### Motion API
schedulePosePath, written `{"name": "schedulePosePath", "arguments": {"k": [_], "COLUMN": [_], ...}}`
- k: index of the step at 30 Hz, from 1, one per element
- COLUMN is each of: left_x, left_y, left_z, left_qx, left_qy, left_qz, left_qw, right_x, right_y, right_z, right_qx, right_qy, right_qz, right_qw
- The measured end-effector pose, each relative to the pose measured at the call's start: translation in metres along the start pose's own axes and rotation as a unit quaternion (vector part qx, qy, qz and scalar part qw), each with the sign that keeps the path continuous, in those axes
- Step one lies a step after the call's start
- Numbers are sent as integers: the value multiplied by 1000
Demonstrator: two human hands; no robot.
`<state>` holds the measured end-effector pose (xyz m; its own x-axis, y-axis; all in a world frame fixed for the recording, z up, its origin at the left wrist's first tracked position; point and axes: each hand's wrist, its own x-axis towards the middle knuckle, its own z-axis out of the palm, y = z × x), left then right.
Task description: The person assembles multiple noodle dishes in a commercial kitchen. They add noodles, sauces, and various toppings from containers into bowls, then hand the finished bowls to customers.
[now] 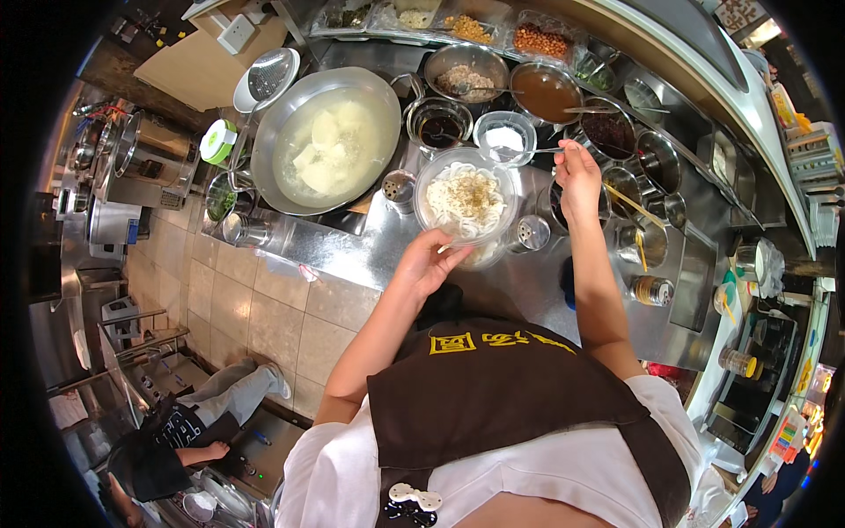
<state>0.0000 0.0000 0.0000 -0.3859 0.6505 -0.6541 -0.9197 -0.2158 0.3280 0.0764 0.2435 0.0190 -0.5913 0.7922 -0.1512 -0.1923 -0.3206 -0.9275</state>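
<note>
My left hand (431,264) grips the near rim of a clear plastic bowl (426,220). White noodles (458,227) fill it, with a pale chopped topping and a brown sprinkle on top. My right hand (577,176) pinches the handle of a thin metal spoon (547,150). The spoon's far end reaches into a small clear bowl of white powder (505,139), just beyond the noodles. Shaker jars stand on both sides of the noodle bowl: one metal-topped shaker (399,187) to its left, another shaker (532,233) to its right.
A wide metal pan (264,167) of cloudy liquid with pale blocks stands at the left. Beyond are a bowl of dark sauce (440,132), a bowl of brown sauce (546,92) and topping trays (466,28). Several metal pots line the right. Another person (202,422) is at the lower left.
</note>
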Motion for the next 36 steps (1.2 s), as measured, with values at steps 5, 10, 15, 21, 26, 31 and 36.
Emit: {"name": "schedulePosePath", "arguments": {"k": [5, 10, 15, 21, 26, 31, 36], "left_x": [-17, -54, -64, -61, -66, -67, -70], "left_y": [-5, 10, 18, 17, 13, 10, 21], "left_z": [-36, -68, -84, -73, -79, -86, -80], "left_qx": [-9, -16, -44, -24, -24, -10, 26], "left_qy": [2, 48, 44, 10, 15, 11, -23], "left_qz": [27, 87, 96, 73, 77, 68, 42], "left_qw": [1000, 995, 993, 997, 997, 998, 998], "right_x": [-14, -44, -11, 60, 4, -92, -104], "right_y": [15, 33, 50, 83, 64, 39, 58], "right_z": [-20, -11, -19, -8, -19, -33, -36], "right_qx": [-92, -315, -179, -294, -360, -656, -722], "right_qy": [24, -65, 85, 99, 59, -86, -60], "right_qz": [-100, -226, -196, -179, -97, -142, -140], "right_qw": [990, 920, 960, 934, 926, 737, 674]}}
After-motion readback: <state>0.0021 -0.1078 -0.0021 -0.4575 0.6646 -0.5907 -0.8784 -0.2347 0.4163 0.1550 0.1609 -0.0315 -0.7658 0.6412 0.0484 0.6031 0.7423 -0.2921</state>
